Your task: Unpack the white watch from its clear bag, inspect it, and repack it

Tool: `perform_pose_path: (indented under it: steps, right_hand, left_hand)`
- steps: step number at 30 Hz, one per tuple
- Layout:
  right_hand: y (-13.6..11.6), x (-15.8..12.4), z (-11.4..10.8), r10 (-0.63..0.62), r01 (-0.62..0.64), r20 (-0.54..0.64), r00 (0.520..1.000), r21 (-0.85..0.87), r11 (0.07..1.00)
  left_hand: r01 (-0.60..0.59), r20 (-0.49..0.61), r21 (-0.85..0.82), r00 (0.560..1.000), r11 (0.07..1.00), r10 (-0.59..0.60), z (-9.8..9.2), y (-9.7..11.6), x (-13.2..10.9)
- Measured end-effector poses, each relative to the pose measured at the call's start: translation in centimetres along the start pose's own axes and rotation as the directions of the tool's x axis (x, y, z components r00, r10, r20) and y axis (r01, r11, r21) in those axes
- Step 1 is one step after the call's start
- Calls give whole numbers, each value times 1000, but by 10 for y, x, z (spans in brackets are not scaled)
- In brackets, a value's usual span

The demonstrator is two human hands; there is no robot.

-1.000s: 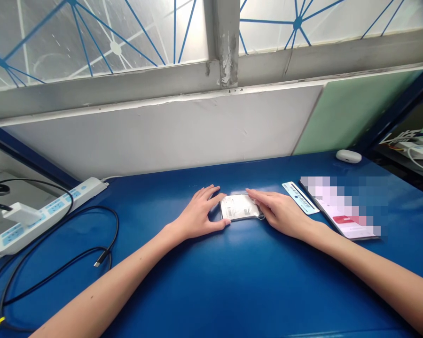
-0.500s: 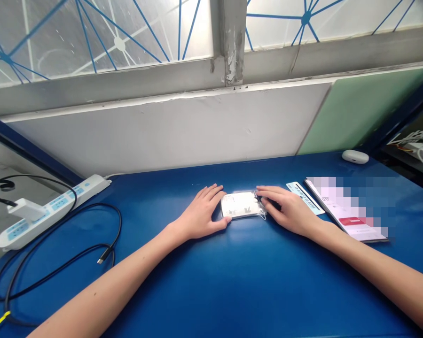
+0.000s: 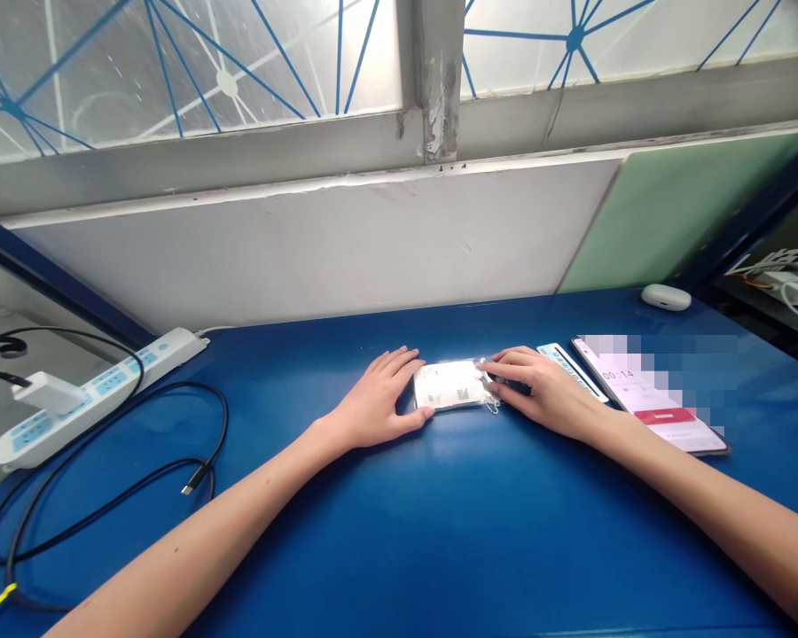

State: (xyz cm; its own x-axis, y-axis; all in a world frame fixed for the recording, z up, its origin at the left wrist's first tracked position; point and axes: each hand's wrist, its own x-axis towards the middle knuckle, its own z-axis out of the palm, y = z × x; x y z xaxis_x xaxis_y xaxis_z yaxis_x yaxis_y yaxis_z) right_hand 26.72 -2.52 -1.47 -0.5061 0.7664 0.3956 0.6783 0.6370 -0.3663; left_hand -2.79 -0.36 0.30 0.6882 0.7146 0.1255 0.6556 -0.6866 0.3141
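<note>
Beside the spread left hand [image 3: 373, 403], the packet [image 3: 448, 385] is now pinched by the right hand [image 3: 543, 390], newly narrowed (better control, seemingly).

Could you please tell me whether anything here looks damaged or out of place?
Yes: the window post looks worn, its surface chipped near the bottom. Also, the black cable sprawls in loose loops with one end unplugged.

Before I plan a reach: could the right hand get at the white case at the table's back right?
Probably yes, once the right hand leaves the clear packet. The phone and light-blue card lie flat between, so nothing tall seems to block the white case.
</note>
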Motion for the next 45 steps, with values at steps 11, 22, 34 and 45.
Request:
perform_pose_path:
  steps: [11, 22, 34, 45]
  right_hand:
    - [-6, -1, -2, -14, 21, 59, 998, -123, 992]
    - [-4, -1, 5, 56, -58, 25, 998, 71, 996]
    - [-7, 3, 8, 98, -99, 12, 995, 140, 985]
    - [-3, 2, 8, -3, 3, -4, 1000, 7, 1000]
  left_hand:
    - [10, 0, -30, 1000, 999, -10, 0, -2, 1]
    - [19, -37, -88, 999, 996, -22, -1, -2, 1]
    - [77, -34, -114, 996, 990, -82, 1, -1, 1]
    - [72, -34, -61, 997, 996, -74, 1, 3, 1]
